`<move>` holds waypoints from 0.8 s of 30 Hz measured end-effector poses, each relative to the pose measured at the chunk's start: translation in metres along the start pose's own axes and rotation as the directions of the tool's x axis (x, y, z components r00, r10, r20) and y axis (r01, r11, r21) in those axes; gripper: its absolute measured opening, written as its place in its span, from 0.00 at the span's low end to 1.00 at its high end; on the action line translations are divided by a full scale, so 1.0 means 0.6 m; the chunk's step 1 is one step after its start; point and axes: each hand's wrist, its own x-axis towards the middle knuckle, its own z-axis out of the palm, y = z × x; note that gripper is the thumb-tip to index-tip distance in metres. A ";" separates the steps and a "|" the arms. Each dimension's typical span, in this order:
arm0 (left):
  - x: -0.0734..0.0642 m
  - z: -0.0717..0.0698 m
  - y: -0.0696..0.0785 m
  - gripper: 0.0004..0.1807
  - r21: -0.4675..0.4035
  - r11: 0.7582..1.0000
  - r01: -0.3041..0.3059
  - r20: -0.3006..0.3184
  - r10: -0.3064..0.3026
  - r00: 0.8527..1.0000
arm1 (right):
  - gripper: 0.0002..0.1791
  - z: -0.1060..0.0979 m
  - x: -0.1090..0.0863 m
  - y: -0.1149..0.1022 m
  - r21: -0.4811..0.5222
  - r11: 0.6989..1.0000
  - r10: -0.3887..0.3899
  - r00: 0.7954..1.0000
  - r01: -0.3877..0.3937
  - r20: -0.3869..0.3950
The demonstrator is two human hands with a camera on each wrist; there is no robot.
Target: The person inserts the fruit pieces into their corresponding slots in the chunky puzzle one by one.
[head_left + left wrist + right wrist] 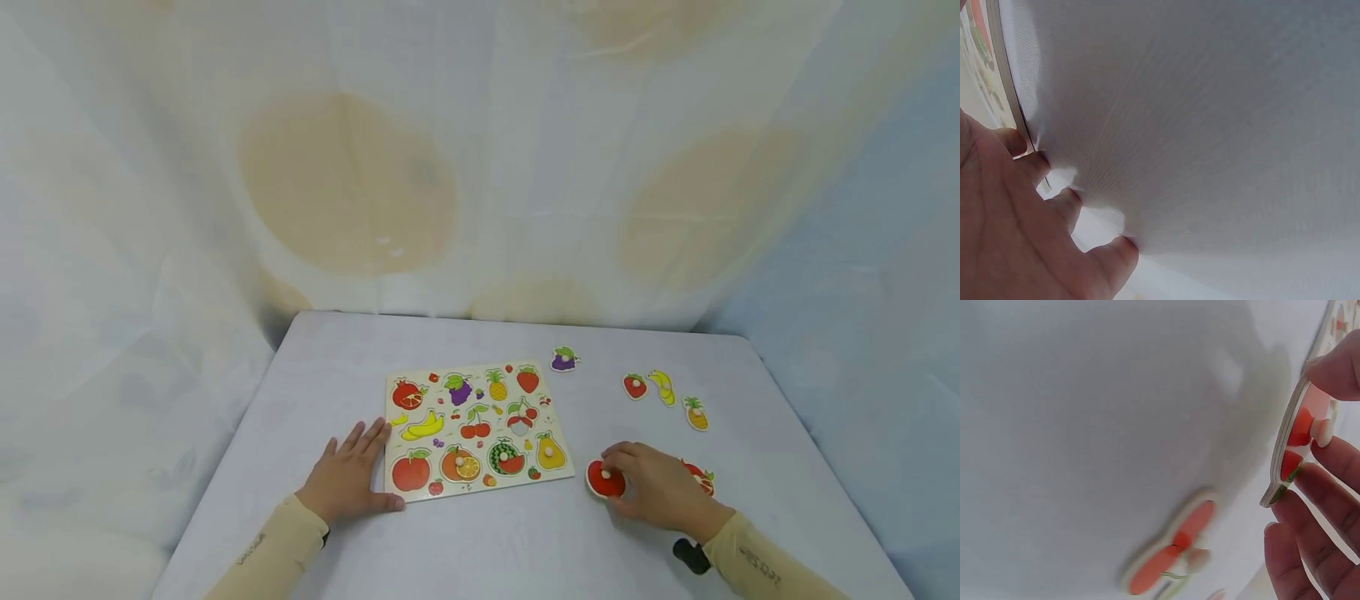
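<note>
Right hand (663,492) clamped on red piece (597,480), thumb and fingers pinching, just right of board (498,429). Left hand (347,477) at board's left edge, fingers apart. Step likely piece transfer; next calls for matching outline, lining up, pressing down.

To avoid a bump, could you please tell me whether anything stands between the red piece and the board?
Nothing visible does: in the head view, only bare tabletop separates the red piece, held in the right hand, from the board.

My white table (480,550), lower frame
I have a fruit board (450,433) lower centre, loose fruit pieces (635,386) right of centre.
</note>
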 end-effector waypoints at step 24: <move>-0.007 -0.007 0.005 0.68 -0.013 1.000 0.000 -0.012 0.000 1.000 | 0.23 -0.036 0.117 -0.104 0.007 0.979 -0.205 0.978 0.205 -0.028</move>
